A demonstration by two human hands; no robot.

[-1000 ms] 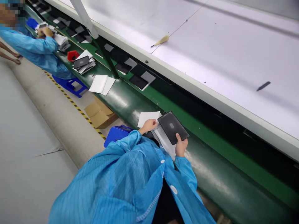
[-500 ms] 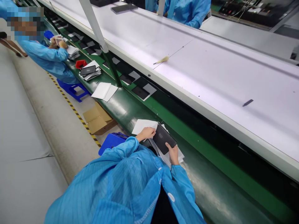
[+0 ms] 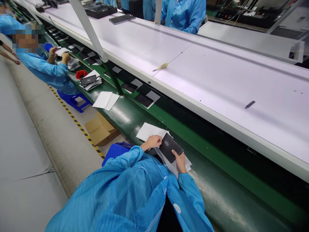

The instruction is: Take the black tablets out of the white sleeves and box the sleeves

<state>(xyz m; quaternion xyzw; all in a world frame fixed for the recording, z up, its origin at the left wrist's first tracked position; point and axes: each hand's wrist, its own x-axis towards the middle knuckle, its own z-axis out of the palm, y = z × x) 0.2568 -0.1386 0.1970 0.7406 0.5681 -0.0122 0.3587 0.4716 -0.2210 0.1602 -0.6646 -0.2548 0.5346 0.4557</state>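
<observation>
Hold black tablet [image 3: 170, 146] steady over white sheets [image 3: 150, 130], clasped by right edge between thumb and fingers of right hand [image 3: 180, 160]. Cannot tell whether pinching anything with curled left hand [image 3: 154, 141] at left edge. Avoid flexing.

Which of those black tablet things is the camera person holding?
The black tablet-like panel in their right hand, nearest the camera. Other dark panels lie along the green strip or atop a stack beside the red bin.
</observation>
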